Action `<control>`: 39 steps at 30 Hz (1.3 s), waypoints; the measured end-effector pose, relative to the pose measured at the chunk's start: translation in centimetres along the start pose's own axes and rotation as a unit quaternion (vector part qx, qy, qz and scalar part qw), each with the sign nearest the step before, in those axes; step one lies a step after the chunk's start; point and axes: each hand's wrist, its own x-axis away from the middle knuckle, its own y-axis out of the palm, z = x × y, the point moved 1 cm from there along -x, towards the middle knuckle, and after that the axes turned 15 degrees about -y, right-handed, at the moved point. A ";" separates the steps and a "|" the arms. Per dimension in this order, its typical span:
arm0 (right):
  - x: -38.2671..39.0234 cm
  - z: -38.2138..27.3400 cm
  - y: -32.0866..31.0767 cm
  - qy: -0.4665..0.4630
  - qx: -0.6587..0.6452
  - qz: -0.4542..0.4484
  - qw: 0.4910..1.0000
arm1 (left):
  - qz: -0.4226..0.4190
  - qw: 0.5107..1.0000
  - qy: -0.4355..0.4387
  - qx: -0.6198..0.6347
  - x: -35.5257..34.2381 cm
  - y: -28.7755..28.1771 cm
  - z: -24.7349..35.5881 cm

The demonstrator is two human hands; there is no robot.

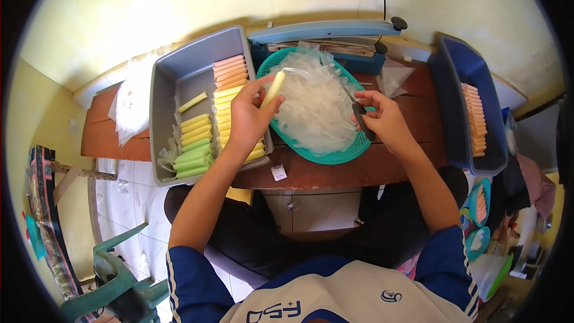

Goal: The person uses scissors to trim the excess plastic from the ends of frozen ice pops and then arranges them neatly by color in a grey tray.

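Note:
My left hand (248, 116) is closed around a pale yellow stick (274, 90) in a clear plastic sleeve, tilted upward, its loose plastic tail trailing to the right. In my right hand (385, 118) is a knife (362, 121), gripped by its black handle with the thin blade pointing up and left. Between and beyond both hands lies a heap of clear plastic scraps (320, 101) in a teal oval basket (341, 157). Left of my left hand, a grey tub (197, 54) holds rows of wrapped yellow sticks (196, 130), green sticks (192, 158) and pink-orange sticks (230, 70).
A light-blue sealer with a long arm (323, 29) stands behind the basket. At the right is a dark blue tub (454, 96) with orange sticks (473, 116). Clear plastic sheets (133, 101) hang over the left end of the brown wooden table (412, 164). A green plastic chair (113, 269) stands lower left.

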 end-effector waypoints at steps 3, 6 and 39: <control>0.4 -1.6 0.4 0.011 -0.101 0.001 0.995 | 0.056 0.995 0.045 -0.075 -0.6 -1.1 -0.3; 0.9 -2.5 1.0 0.019 -0.193 -0.035 0.980 | 0.082 0.982 0.096 -0.140 -0.8 -1.7 -1.0; 2.8 -1.3 4.5 0.095 -0.217 -0.075 0.969 | 0.039 0.975 0.136 -0.170 1.8 0.2 1.5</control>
